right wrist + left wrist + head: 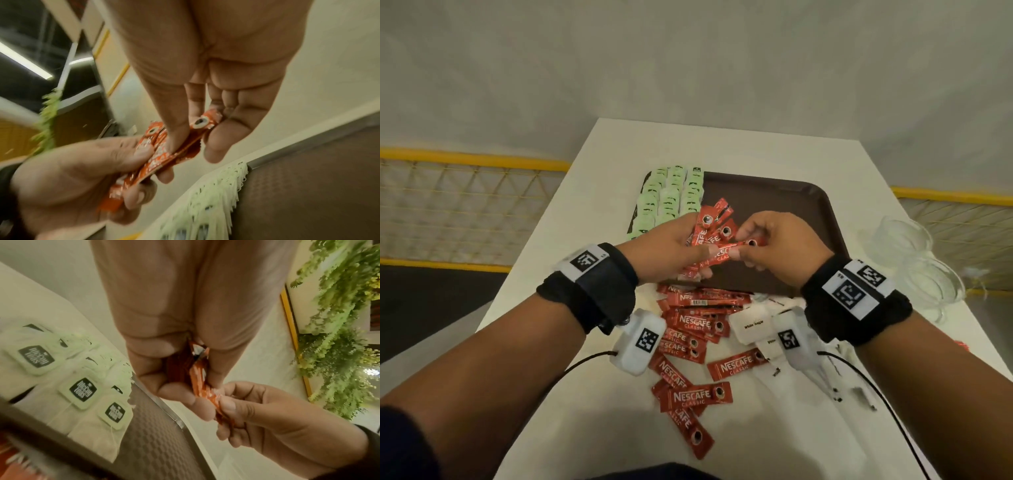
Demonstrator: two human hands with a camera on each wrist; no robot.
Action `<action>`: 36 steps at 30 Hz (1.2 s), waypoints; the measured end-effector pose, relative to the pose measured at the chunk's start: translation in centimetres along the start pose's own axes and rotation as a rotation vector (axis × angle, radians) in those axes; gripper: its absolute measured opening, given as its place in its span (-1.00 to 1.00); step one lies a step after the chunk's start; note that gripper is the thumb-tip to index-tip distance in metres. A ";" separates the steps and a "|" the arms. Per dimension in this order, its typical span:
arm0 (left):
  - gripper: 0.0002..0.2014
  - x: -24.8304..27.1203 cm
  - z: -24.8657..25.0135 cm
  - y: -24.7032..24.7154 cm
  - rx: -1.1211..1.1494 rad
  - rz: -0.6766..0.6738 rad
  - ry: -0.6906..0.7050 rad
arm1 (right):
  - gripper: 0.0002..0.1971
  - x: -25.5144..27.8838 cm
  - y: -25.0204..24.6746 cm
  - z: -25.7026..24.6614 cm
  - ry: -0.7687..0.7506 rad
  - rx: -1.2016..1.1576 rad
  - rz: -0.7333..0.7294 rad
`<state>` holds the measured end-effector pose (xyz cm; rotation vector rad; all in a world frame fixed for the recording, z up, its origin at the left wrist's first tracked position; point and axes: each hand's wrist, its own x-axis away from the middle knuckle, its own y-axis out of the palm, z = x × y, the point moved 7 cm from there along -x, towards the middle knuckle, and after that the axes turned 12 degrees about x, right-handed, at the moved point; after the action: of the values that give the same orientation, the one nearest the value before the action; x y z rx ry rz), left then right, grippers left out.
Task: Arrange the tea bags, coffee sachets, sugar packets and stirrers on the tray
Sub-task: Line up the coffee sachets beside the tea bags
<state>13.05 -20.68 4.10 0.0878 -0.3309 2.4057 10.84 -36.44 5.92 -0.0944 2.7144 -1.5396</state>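
Note:
Above the near left part of the brown tray point(791, 205), my left hand point(681, 246) grips a fanned bunch of red coffee sachets point(710, 226). My right hand point(774, 246) pinches the end of one sachet point(736, 247) in that bunch. In the left wrist view the left hand point(179, 369) curls round the sachets point(197, 379). In the right wrist view the right hand point(197, 129) pinches a sachet end point(202, 122). Green tea bags point(671, 195) lie in rows on the tray's left side. More red sachets point(695, 329) and white sugar packets point(753, 323) lie loose on the table in front.
The white table point(722, 144) is narrow, with yellow mesh railings point(448, 205) on both sides. Clear glass cups point(914, 260) stand at the right table edge. Cables run from both wrist cameras across the near table.

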 end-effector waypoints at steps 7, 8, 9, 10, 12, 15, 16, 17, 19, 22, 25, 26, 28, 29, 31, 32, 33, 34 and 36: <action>-0.61 -3.6 0.6 -4.4 0.072 -0.005 0.037 | -0.92 -4.6 -0.5 2.7 0.196 -0.644 -0.109; -0.66 -4.0 0.8 -4.9 0.086 -0.018 0.041 | -0.92 -5.3 -0.3 2.8 0.202 -0.658 -0.135; -0.71 -4.6 0.8 -5.5 0.098 -0.017 0.046 | -0.92 -6.2 -0.1 3.0 0.214 -0.673 -0.157; -0.72 -5.2 0.7 -6.2 0.111 -0.003 0.051 | -0.92 -7.1 0.0 3.3 0.231 -0.690 -0.169; -0.69 -6.6 0.1 -8.1 0.185 0.063 0.045 | -0.91 -9.1 -0.1 4.2 0.283 -0.737 -0.152; -0.68 -8.7 -1.2 -11.4 0.287 0.224 0.010 | -0.93 -12.5 -0.1 7.0 0.424 -0.842 -0.067; -0.69 -9.3 -1.6 -12.3 0.301 0.266 0.000 | -0.94 -13.5 0.0 8.0 0.482 -0.848 -0.039; -0.71 -9.9 -1.9 -13.1 0.309 0.295 -0.008 | -0.94 -14.4 0.3 9.0 0.537 -0.826 -0.020; -0.72 -10.8 -2.5 -14.2 0.305 0.319 -0.021 | -0.94 -15.9 1.0 10.4 0.634 -0.719 -0.012; -0.73 -11.9 -3.2 -14.8 0.305 0.313 -0.036 | -0.93 -17.9 2.2 10.9 0.716 -0.571 -0.052; -0.71 -12.3 -3.6 -15.0 0.303 0.304 -0.051 | -0.90 -19.4 3.1 11.1 0.783 -0.456 -0.107; -0.71 -12.5 -3.7 -15.1 0.306 0.302 -0.051 | -0.89 -19.7 3.2 11.2 0.796 -0.427 -0.108; -0.71 -12.5 -4.0 -15.1 0.308 0.302 -0.052 | -0.87 -20.4 3.4 11.5 0.814 -0.367 -0.111; -0.72 -12.5 -4.1 -15.1 0.310 0.298 -0.054 | -0.86 -20.7 3.5 11.6 0.822 -0.334 -0.121; -0.74 -12.5 -4.4 -15.0 0.316 0.287 -0.061 | -0.82 -21.0 3.6 11.7 0.841 -0.293 -0.137; -0.75 -12.5 -4.5 -14.9 0.313 0.280 -0.066 | -0.80 -21.3 3.7 11.8 0.843 -0.290 -0.132; -0.75 -12.5 -4.6 -14.8 0.305 0.273 -0.070 | -0.80 -21.4 3.7 11.9 0.840 -0.298 -0.120; -0.76 -12.5 -4.7 -14.8 0.297 0.266 -0.072 | -0.79 -21.5 3.7 11.9 0.836 -0.306 -0.105; -0.75 -12.5 -4.7 -14.7 0.287 0.255 -0.076 | -0.78 -21.7 3.7 12.2 0.824 -0.313 -0.081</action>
<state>32.24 -16.81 0.75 0.2816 -0.0287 2.6943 32.89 -43.68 -3.83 0.5576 3.5930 -1.3598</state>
